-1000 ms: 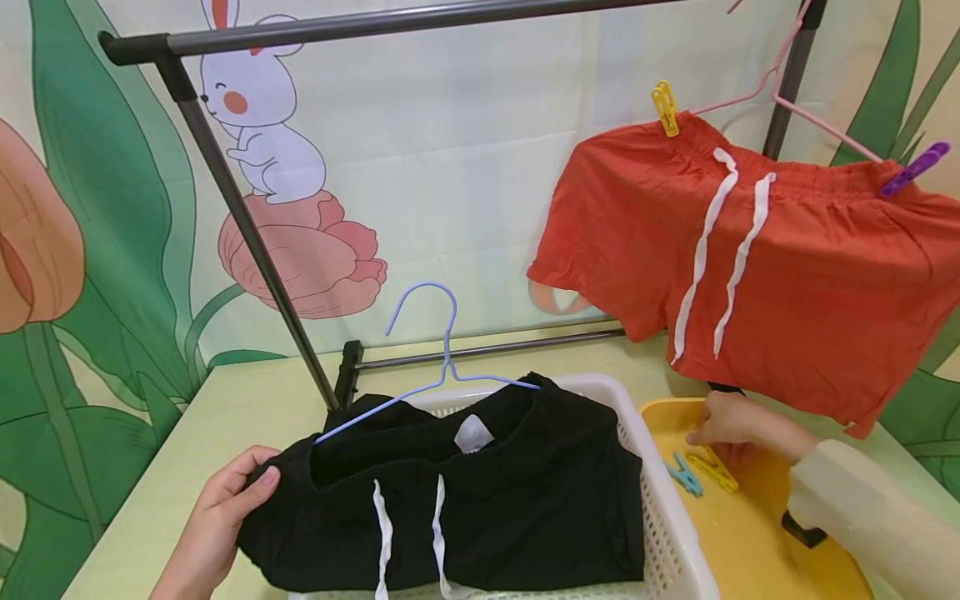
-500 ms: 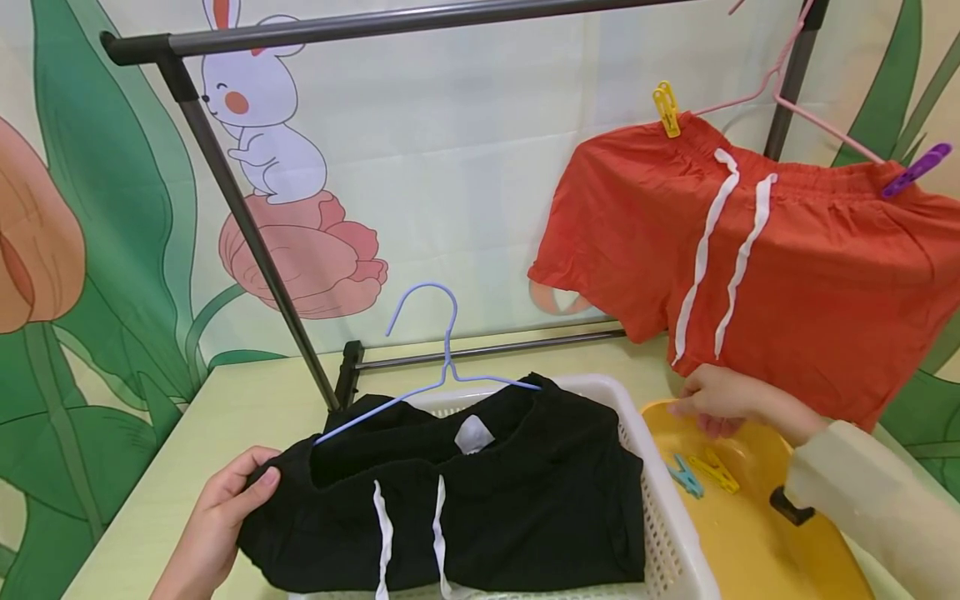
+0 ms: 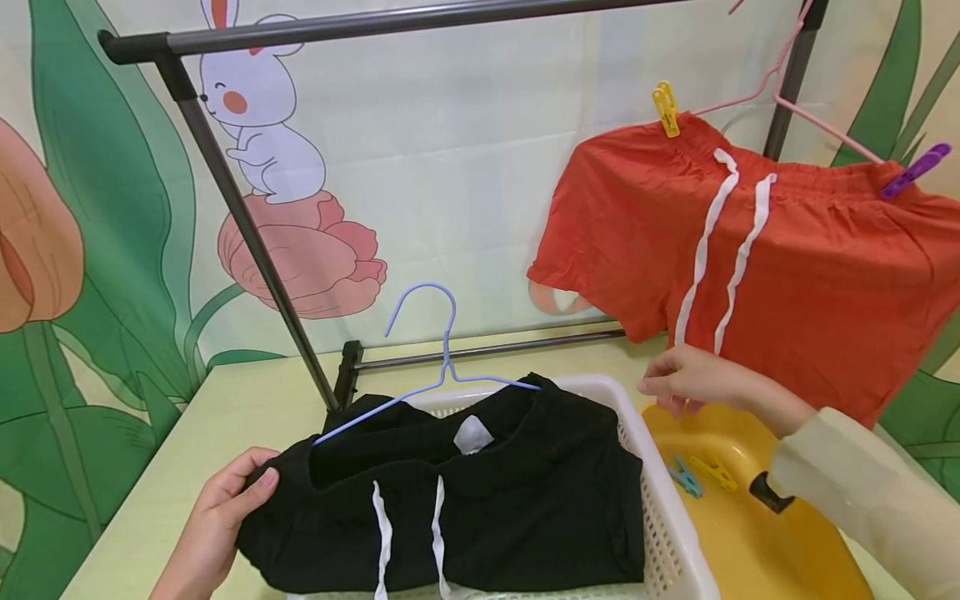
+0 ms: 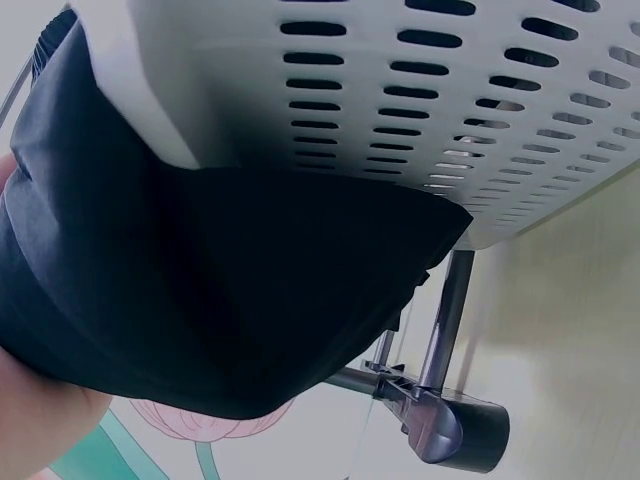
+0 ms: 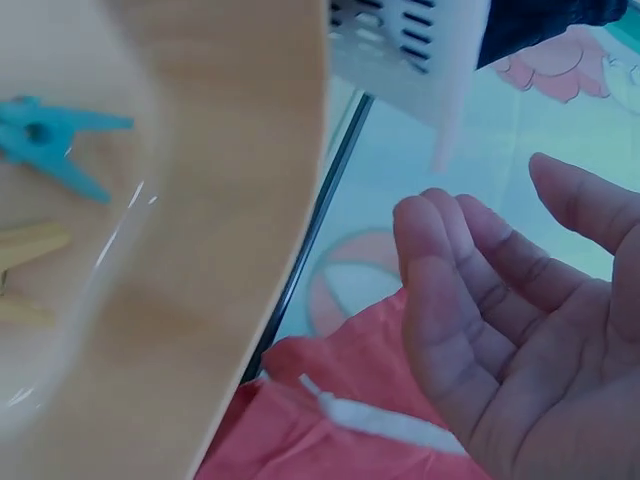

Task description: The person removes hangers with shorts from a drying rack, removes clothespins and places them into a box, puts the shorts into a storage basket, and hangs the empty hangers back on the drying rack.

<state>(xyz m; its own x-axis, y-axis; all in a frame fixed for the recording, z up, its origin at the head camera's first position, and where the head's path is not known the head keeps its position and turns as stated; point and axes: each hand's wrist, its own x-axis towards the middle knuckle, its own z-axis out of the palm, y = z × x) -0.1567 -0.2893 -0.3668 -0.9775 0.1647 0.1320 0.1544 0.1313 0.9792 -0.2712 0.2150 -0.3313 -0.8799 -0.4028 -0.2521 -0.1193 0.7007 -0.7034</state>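
Observation:
Black shorts (image 3: 525, 508) with white drawstrings lie over a white basket (image 3: 663, 517). My left hand (image 3: 217, 517) grips their left waist corner, thumb in front. A blue hanger (image 3: 447, 367) sits inside the waistband, its hook standing up. In the left wrist view, the black cloth (image 4: 230, 290) hangs beside the basket wall and hides most of that hand. My right hand (image 3: 697, 379) is above the far rim of a yellow basin (image 3: 757, 550). The right wrist view shows its fingers (image 5: 430, 300) loosely bent, thumb apart, with nothing held. A blue clothespin (image 3: 686, 477) and a yellow clothespin (image 3: 715, 471) lie in the basin.
Red shorts (image 3: 810, 275) hang at the right from a pink hanger (image 3: 813, 121), with a yellow clip (image 3: 665, 108) and a purple clip (image 3: 917, 170). A dark rack (image 3: 420, 21) spans the top; its left post (image 3: 255, 233) slants down behind the basket.
My right hand has risen out of the basin and moved left toward the basket, passing in front of the red shorts' lower edge. The left hand and black shorts stay still.

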